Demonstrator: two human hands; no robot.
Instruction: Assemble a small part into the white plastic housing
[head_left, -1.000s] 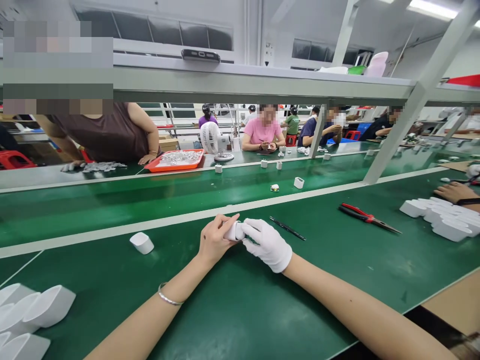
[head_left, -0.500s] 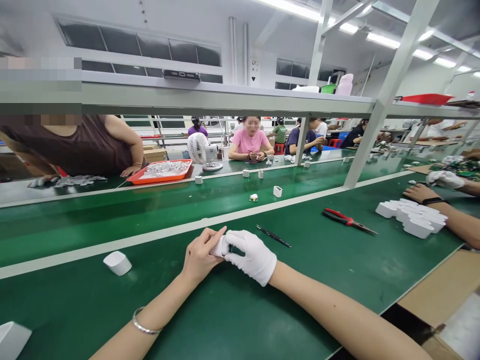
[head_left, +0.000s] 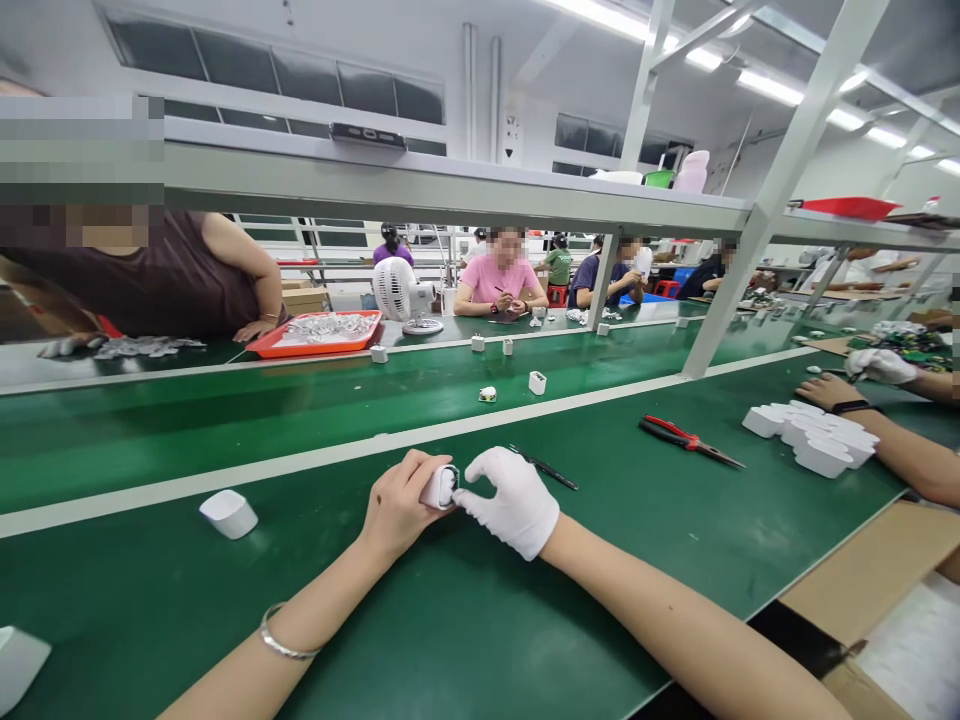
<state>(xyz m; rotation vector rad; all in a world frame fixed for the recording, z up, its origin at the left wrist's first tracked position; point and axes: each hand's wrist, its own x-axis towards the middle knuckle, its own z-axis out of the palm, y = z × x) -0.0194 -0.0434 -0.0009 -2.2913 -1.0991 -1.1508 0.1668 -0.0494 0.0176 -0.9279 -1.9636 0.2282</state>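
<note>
A small white plastic housing (head_left: pixel 433 490) is gripped between the bent fingers and thumb of my bare left hand (head_left: pixel 397 505). Its open end faces right and shows something white with dark edges inside. My right hand (head_left: pixel 514 505), in a white glove, is just right of that end with thumb and fingers curved apart. One gloved fingertip is at the rim; whether it touches, I cannot tell. Behind the glove lie black tweezers (head_left: pixel 551 470), partly covered by it. Another white housing (head_left: pixel 229 514) lies to the left, and one more (head_left: pixel 21 665) is cut off at the lower left edge.
Red-handled pliers (head_left: pixel 690 441) and a group of white housings (head_left: pixel 814 435) lie to the right, near a co-worker's hands. Beyond the pale strip, a white housing (head_left: pixel 537 382) and a small part (head_left: pixel 487 394) sit on the green surface. A shelf post (head_left: pixel 739 230) rises ahead.
My right hand has drawn back a little from the housing and its fingers have parted. The housing's open end now shows. My left hand keeps its hold, and the whole view has shifted slightly.
</note>
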